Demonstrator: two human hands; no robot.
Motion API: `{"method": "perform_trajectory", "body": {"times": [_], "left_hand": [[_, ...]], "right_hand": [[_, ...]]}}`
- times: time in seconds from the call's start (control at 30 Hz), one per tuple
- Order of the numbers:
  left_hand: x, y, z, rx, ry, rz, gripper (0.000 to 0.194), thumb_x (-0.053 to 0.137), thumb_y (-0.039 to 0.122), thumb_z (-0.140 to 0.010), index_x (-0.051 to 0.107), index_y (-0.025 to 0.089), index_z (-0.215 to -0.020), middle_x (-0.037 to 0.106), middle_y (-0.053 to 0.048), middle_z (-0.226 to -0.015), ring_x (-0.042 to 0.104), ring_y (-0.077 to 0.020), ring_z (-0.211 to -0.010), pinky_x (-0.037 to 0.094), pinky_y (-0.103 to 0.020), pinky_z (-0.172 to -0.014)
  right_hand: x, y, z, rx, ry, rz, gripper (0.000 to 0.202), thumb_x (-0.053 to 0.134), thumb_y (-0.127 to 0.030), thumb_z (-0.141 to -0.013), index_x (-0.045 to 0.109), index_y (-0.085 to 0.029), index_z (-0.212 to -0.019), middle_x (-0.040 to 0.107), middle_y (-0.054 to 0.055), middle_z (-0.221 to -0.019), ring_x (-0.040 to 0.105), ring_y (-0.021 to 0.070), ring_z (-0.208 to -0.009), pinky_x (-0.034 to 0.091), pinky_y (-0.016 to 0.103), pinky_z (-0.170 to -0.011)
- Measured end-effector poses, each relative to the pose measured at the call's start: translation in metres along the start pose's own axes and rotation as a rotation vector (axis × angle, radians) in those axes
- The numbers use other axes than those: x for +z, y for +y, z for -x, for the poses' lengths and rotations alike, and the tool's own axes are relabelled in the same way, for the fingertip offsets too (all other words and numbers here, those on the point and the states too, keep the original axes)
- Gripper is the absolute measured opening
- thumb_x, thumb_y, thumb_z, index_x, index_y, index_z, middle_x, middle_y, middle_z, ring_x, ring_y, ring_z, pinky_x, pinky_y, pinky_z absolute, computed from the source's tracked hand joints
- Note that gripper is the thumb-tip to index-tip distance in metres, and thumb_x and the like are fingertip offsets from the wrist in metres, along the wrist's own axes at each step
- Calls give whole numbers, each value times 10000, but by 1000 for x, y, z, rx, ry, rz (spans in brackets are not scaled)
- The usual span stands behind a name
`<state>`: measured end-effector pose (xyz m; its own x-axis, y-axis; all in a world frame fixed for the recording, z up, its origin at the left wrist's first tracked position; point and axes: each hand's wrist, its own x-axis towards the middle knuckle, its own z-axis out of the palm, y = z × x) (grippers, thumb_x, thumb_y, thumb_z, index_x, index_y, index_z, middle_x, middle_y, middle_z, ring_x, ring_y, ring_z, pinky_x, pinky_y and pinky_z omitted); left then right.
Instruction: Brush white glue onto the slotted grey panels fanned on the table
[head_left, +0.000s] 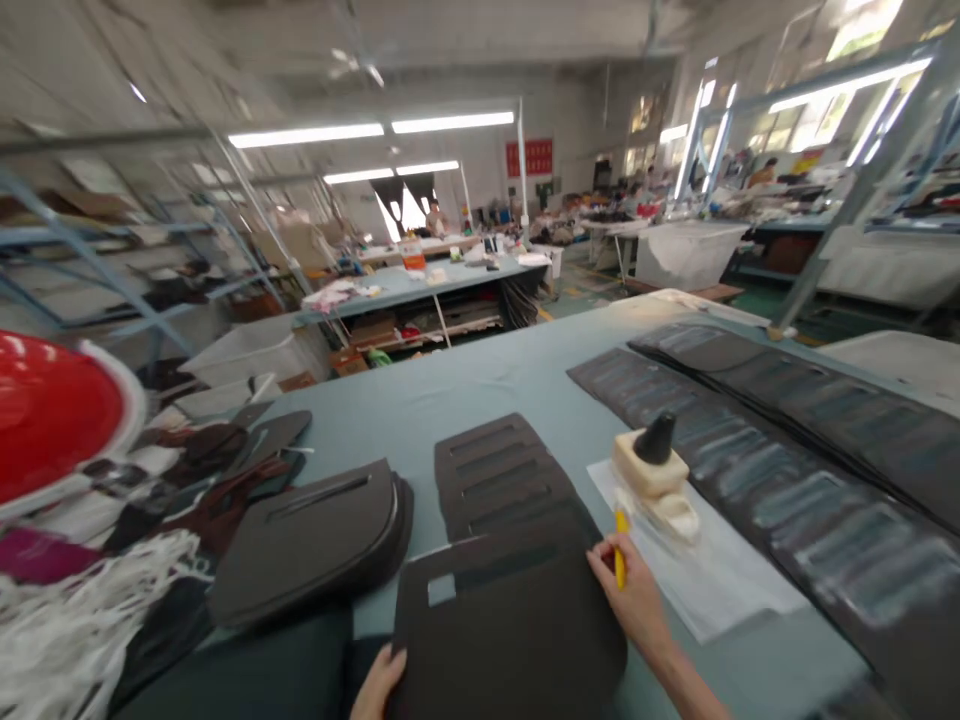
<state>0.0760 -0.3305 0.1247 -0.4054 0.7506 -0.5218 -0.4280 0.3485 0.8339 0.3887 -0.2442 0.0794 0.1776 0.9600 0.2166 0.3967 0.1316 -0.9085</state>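
A dark flat panel (510, 620) with a small pale rectangle near its upper left lies close in front of me. My left hand (381, 682) grips its left edge, fingers bent onto it. At the panel's right edge, my right hand (626, 585) has its fingers closed round a yellow stick-like tool (621, 548), with fingertips touching the panel. Partly under the panel's far edge is another dark piece with slots (499, 465). Right of my right hand, a cream block with a black cone (651, 462) stands on a white sheet (720, 585).
A stack of dark flap pieces (315, 535) lies to the left on the blue-green table (420, 410). Long slotted dark strips (750, 470) cover the right side. White cord scraps (112, 620) and a red rounded object (56, 415) are at far left. A metal post (840, 240) rises at the right.
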Motion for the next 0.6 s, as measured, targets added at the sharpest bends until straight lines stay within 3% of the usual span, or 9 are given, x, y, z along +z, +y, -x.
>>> {"method": "perform_trajectory", "body": {"times": [0.1, 0.23, 0.4, 0.6], "left_hand": [[-14, -42, 6, -24, -21, -114, 421, 775, 447, -541, 643, 176, -835, 696, -35, -829, 638, -197, -797, 503, -271, -708], [-20, -76, -8, -40, -18, -343, 493, 780, 494, -525, 634, 141, -837, 677, -30, -802, 600, -156, -744, 459, -223, -653], [-13, -91, -34, 19, 18, -413, 577, 754, 584, -481, 616, 142, -826, 678, -51, -789, 614, -181, -733, 471, -276, -681], [3, -95, -63, 93, 83, -481, 593, 713, 594, -502, 596, 150, -878, 663, -40, -754, 608, -177, -706, 463, -298, -701]], "right_hand": [[-4, 22, 19, -65, 5, 276, 146, 474, -330, -851, 487, -204, -778, 521, 14, -720, 504, 155, -629, 406, 269, -640], [-2, 52, 31, -67, -5, 514, 105, 439, -231, -858, 524, -182, -821, 523, 33, -747, 507, 153, -650, 373, 252, -623], [6, 67, 21, -113, -24, 700, 149, 414, -174, -869, 559, -168, -833, 530, 60, -772, 486, 154, -663, 337, 243, -600], [20, 72, -19, -126, -26, 724, 151, 407, -155, -876, 558, -162, -869, 545, 76, -803, 477, 157, -683, 325, 243, -611]]}}
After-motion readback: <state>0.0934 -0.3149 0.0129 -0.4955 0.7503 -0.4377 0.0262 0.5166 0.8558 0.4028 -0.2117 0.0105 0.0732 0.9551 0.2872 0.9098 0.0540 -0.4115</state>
